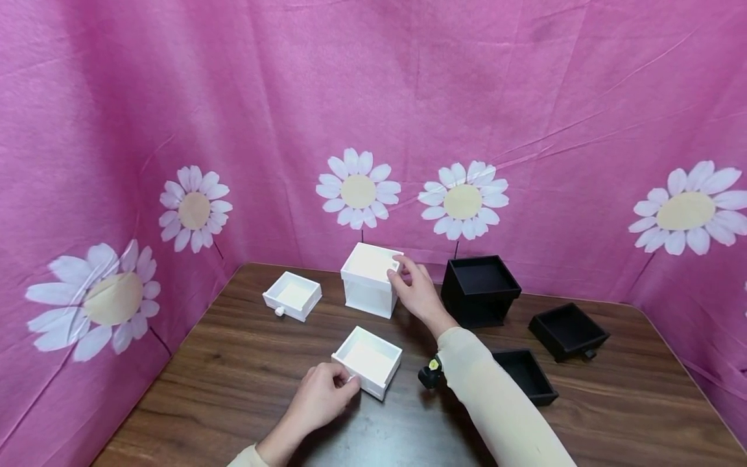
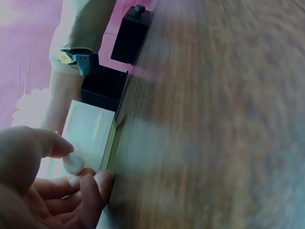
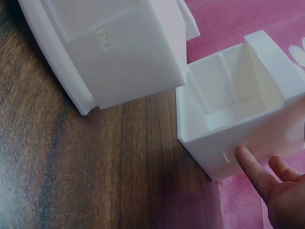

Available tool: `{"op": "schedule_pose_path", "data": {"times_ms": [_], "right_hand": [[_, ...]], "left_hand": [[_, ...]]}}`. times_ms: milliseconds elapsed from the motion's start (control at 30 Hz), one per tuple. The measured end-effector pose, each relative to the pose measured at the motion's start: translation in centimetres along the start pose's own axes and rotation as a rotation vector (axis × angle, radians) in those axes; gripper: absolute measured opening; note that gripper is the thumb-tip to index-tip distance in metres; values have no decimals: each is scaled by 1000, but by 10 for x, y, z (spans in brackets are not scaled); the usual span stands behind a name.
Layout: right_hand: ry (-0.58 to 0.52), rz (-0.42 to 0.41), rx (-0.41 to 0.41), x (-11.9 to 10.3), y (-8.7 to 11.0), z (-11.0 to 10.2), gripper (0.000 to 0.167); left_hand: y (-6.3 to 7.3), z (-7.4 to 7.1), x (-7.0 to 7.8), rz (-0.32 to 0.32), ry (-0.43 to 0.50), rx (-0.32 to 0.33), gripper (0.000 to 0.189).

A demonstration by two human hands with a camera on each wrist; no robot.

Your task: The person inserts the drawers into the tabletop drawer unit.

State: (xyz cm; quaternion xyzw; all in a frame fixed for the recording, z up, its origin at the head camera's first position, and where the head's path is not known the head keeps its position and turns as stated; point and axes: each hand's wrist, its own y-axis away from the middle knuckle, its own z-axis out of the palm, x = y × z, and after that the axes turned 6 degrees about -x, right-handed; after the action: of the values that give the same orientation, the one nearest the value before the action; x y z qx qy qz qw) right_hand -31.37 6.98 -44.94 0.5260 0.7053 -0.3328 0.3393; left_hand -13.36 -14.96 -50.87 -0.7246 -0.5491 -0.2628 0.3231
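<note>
Against left hand (image 1: 323,394), nearer white drawer (image 1: 369,357)

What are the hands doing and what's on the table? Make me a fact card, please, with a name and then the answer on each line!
Left hand: pinching the knob of the near white drawer
Right hand: touching the side of the white box
Other white drawer: left of the white box
Black box: right of the white box
Nearer black drawer: partly behind the right sleeve
Farther black drawer: right of the black box
Table: brown, wood-patterned
Backdrop: pink cloth with white flowers
</note>
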Motion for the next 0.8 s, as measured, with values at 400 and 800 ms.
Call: {"op": "schedule_pose_path", "data": {"times_ms": [400,800], "right_hand": [[4,6,-5,-3,2,-2,53],[-9,-8,2,-1,1,-2,51]], "left_hand": [[1,-20,34,-257,322,-185,21],[0,-22,30,-257,387,-181,22]]}}
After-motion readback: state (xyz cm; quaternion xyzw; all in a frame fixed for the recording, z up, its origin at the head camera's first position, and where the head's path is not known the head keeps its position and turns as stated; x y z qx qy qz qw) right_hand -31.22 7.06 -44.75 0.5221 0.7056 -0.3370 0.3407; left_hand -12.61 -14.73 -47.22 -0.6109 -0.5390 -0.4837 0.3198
